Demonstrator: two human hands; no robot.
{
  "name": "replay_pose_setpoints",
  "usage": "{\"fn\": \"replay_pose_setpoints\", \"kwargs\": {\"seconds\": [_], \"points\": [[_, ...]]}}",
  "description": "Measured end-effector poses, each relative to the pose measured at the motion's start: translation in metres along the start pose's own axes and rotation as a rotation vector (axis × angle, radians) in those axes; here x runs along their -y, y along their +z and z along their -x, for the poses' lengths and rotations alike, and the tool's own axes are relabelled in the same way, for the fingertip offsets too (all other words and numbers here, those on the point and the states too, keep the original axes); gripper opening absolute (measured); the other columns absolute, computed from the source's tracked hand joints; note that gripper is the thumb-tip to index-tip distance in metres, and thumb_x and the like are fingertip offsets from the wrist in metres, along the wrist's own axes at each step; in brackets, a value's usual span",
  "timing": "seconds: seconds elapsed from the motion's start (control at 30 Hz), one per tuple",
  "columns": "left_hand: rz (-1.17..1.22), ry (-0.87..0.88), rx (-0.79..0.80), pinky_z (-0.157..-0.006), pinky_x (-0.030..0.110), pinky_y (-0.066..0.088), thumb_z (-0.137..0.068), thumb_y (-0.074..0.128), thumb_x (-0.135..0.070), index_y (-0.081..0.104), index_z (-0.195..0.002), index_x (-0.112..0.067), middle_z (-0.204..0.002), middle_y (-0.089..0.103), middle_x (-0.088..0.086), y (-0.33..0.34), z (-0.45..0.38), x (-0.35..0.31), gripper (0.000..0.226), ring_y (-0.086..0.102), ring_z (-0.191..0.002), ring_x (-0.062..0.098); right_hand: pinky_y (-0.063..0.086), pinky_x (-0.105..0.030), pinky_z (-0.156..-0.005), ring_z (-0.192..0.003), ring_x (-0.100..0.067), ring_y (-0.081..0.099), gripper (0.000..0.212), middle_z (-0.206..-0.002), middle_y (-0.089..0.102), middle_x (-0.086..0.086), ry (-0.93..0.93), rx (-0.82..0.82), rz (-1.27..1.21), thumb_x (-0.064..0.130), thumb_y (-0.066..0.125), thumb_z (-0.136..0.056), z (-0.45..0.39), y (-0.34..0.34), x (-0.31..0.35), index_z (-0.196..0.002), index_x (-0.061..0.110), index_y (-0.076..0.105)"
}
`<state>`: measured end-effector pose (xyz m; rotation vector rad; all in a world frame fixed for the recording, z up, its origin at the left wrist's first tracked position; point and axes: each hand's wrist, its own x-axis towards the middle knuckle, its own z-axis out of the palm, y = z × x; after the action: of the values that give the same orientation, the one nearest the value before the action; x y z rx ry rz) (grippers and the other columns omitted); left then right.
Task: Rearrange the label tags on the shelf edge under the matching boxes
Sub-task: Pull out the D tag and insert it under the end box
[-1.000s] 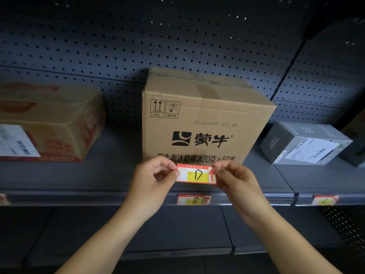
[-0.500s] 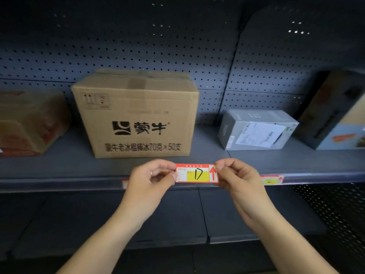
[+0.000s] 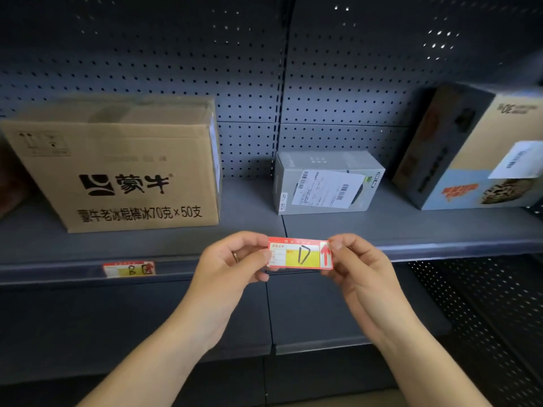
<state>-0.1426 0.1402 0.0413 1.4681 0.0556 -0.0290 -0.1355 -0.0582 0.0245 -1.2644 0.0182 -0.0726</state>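
Observation:
I hold a red and yellow label tag marked D [image 3: 299,253] by its two ends, my left hand [image 3: 235,261] pinching the left end and my right hand [image 3: 357,264] the right end. It hangs in front of the shelf edge [image 3: 458,249], below the grey box [image 3: 326,182]. A second tag marked B [image 3: 129,269] sits in the shelf edge under the big brown carton [image 3: 117,168]. A tall blue and beige box [image 3: 476,148] stands at the right.
A dark pegboard wall [image 3: 264,69] backs the shelf. A lower grey shelf [image 3: 323,312] lies beneath my hands. Part of another carton [image 3: 11,183] shows at the far left edge.
My view and both hands have shifted right along the shelf with the D tag. The brown carton now lies left; the grey box is above the tag.

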Motion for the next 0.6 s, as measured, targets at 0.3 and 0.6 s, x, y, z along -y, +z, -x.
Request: {"fn": "replay_pose_setpoints", "kwargs": {"seconds": [0.3, 0.6], "points": [[0.065, 0.035, 0.188, -0.079, 0.039, 0.05, -0.092, 0.062, 0.003, 0.077, -0.091, -0.02, -0.093, 0.079, 0.013, 0.044, -0.058, 0.006, 0.027, 0.067, -0.077, 0.019, 0.051, -0.036, -0.08, -0.078, -0.022, 0.065, 0.027, -0.079, 0.072, -0.009, -0.071, -0.146, 0.06, 0.005, 0.06, -0.096, -0.024, -0.037, 0.023, -0.077, 0.018, 0.073], [0.067, 0.024, 0.268, -0.083, 0.039, 0.053, -0.091, 0.063, 0.002, 0.076, -0.092, -0.018, -0.096, 0.079, 0.014, 0.11, -0.076, 0.011, 0.023, 0.071, -0.087, 0.027, 0.055, -0.027, -0.073, -0.076, -0.018, 0.065, 0.007, -0.082, 0.063, -0.013, -0.026, -0.177, -0.058, 0.023, 0.07, -0.082, -0.036, -0.102, 0.036, -0.085, 0.018, 0.074]]}}
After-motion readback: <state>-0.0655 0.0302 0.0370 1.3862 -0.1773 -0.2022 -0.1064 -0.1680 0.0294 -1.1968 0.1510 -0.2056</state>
